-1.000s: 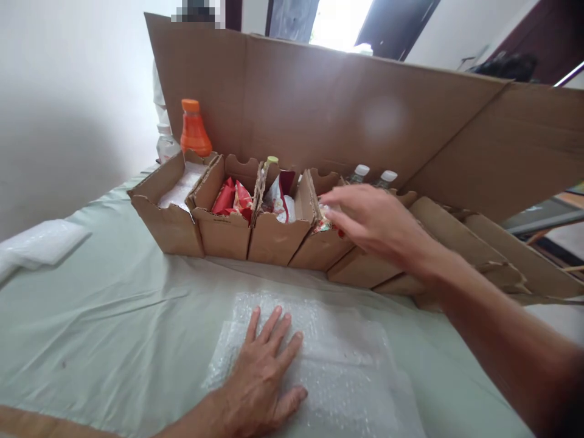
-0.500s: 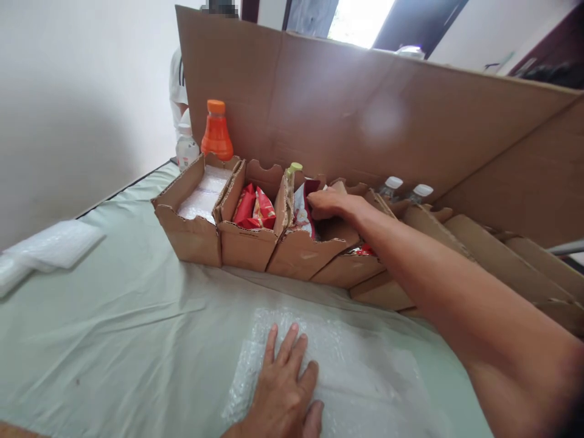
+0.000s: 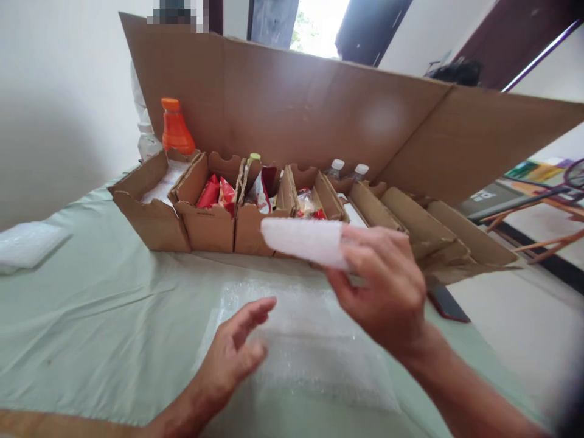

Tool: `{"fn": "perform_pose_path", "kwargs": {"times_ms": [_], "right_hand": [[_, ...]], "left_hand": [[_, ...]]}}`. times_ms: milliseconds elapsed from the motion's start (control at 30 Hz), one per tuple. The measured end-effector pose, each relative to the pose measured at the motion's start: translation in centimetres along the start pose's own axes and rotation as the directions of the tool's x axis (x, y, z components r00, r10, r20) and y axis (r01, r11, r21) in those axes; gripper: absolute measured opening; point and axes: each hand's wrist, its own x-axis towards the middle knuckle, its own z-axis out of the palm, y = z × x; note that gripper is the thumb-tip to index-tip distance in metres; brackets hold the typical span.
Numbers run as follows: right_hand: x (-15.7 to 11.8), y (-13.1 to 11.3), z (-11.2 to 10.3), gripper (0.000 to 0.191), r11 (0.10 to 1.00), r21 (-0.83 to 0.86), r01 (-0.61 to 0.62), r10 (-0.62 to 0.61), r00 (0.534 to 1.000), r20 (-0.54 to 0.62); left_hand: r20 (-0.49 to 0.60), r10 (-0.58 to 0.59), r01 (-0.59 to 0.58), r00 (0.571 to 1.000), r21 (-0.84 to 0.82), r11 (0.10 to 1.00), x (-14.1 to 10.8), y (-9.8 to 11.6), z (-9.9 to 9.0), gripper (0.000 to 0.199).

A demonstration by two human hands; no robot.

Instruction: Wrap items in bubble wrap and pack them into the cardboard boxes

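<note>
My right hand (image 3: 378, 280) grips a flat white packet (image 3: 303, 240) between thumb and fingers, held in the air in front of the cardboard bins. My left hand (image 3: 235, 350) is raised over the left part of a clear bubble-wrap sheet (image 3: 314, 353), fingers apart and holding nothing. That sheet lies flat on the green cloth. Behind the hands stands a row of cardboard bins (image 3: 207, 228). Red packets (image 3: 210, 191) fill one of them, and a red and white pouch (image 3: 261, 193) leans in the bin to its right.
An orange bottle (image 3: 177, 131) stands behind the bins, before a tall cardboard panel (image 3: 283, 103). Two white-capped bottles (image 3: 336, 167) are farther right. Folded bubble wrap (image 3: 31, 243) lies at the left. A dark flat object (image 3: 449, 304) is at the table's right edge.
My right hand has come out of the bins and now holds the white packet above the table. My left hand has lifted off the bubble wrap. The view has turned to the right.
</note>
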Motion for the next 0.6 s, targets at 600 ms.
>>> {"fn": "perform_pose_path", "kwargs": {"times_ms": [600], "right_hand": [[-14.8, -12.5, -0.9, 0.048, -0.227, 0.811, -0.54, 0.835, 0.321, 0.448]], "left_hand": [[-0.038, -0.442, 0.328, 0.896, -0.616, 0.717, -2.0, -0.1, 2.3, 0.043]]}}
